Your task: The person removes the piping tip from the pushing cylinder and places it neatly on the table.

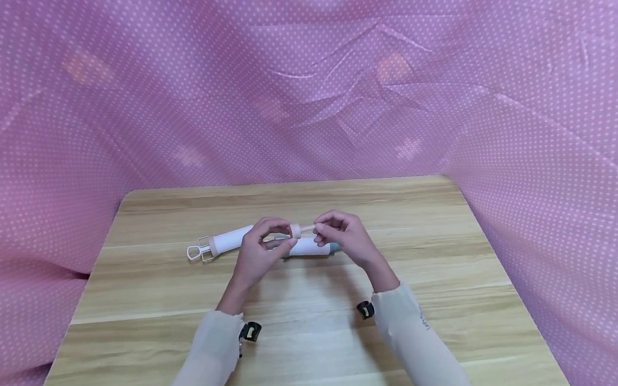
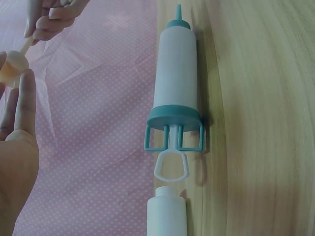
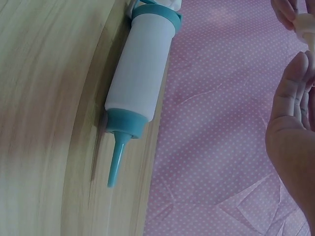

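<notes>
Above the table, between the two hands, is a beige nozzle cap (image 1: 296, 231) with a long thin spout. My left hand (image 1: 254, 255) grips its wide round base between thumb and fingers. The spout end is pinched by my right hand (image 1: 349, 237). Behind the hands lies a white icing syringe (image 1: 309, 246) with teal ends; its teal spout (image 3: 116, 160) shows in the right wrist view. To the left, a second white syringe (image 1: 233, 239) has a beige collar and a looped white plunger handle. Its bare narrow neck (image 2: 166, 191) faces the teal syringe's handle (image 2: 172, 167).
Both syringes lie on a light wood-grain table (image 1: 307, 356), towards its far side. A pink dotted cloth (image 1: 304, 100) hangs behind and along both sides. Black camera mounts (image 1: 250, 331) sit on both wrists.
</notes>
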Demonstrator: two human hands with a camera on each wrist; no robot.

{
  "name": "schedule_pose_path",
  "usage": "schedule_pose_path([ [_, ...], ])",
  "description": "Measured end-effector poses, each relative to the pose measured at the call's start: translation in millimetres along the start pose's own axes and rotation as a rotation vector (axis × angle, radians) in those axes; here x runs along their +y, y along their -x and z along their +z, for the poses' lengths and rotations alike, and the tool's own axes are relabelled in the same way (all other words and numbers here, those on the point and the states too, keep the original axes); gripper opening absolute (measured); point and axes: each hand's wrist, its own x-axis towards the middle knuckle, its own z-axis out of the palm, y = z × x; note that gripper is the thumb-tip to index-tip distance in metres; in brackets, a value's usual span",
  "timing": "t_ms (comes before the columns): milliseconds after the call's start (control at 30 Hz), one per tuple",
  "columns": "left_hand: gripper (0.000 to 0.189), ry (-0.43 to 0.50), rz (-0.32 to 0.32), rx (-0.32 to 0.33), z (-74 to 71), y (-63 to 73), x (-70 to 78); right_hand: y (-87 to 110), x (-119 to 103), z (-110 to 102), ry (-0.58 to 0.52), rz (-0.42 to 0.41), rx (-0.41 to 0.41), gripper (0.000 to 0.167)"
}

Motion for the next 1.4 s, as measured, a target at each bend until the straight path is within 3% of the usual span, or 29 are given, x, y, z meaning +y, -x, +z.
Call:
schedule_pose_path([
  [933, 0.038, -0.050, -0.049, -0.001, -0.3, -2.5, -0.2, -4.9, -0.9, 11.6, -0.011, -0.036, -0.070, 0.016],
  [1400, 0.040, -0.072, -0.067, -0.001, 0.3, -2.3, -1.6, -5.8, -2.4, 17.7, -0.006, -0.004, -0.074, 0.014],
])
